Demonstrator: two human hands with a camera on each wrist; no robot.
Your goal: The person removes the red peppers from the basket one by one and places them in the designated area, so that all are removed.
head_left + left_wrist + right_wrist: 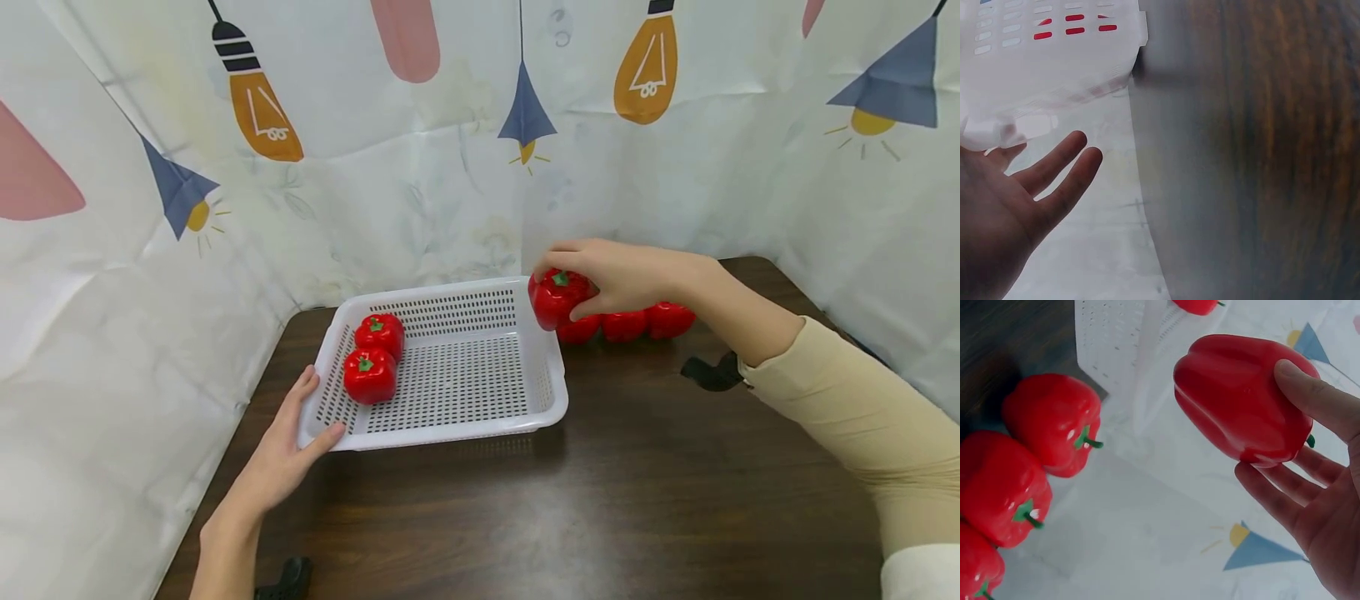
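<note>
A white perforated plastic basket [450, 433] stands on the dark table, two red bell peppers [371, 376] with green stems inside its left end. My left hand [281, 458] holds the basket's front left corner, thumb over the rim; in the left wrist view its other fingers spread out beside the basket wall. Over the basket's right back corner, my right hand [600, 271] grips another red bell pepper [557, 300] between thumb and fingers. In the right wrist view that held pepper [1241, 397] is off the table, clear of the other peppers.
Three red bell peppers [624, 326] sit in a row at the back of the table, right of the basket. Behind them hangs a white cloth [450, 208] printed with lamps and bulbs. Dark wood table surface [600, 500] lies in front of the basket.
</note>
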